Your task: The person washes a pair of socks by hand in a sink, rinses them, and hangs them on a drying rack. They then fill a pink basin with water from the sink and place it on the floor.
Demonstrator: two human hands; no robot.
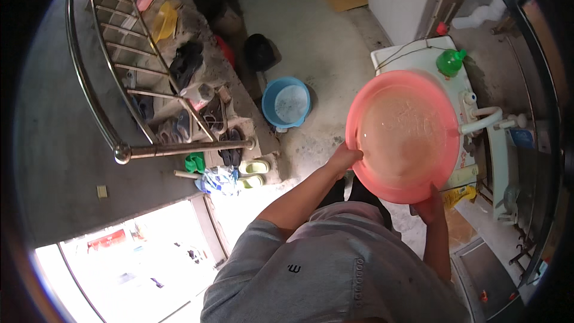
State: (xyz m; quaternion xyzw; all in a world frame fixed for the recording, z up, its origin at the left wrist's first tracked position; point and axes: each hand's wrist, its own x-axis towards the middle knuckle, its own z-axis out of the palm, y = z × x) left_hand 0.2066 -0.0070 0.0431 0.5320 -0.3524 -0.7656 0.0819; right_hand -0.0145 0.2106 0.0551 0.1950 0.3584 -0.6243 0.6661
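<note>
A large pink plastic basin (406, 139) with water in it is held between my two hands, over the front of a white sink (394, 56). My left hand (347, 158) grips its rim on the left, thumb on top. At the lower right of the rim, my right hand (430, 208) has hold of it, most of its fingers hidden beneath. A white faucet (486, 114) reaches from the right towards the basin's edge. Whether the basin rests on the sink cannot be made out.
A blue bucket (286, 102) with foamy water stands on the concrete floor. Shoes and slippers (254, 167) lie on and below stairs with a metal railing (188, 148). A green bottle (450, 62) sits on the sink; a yellow bottle (459, 196) lies near my right hand.
</note>
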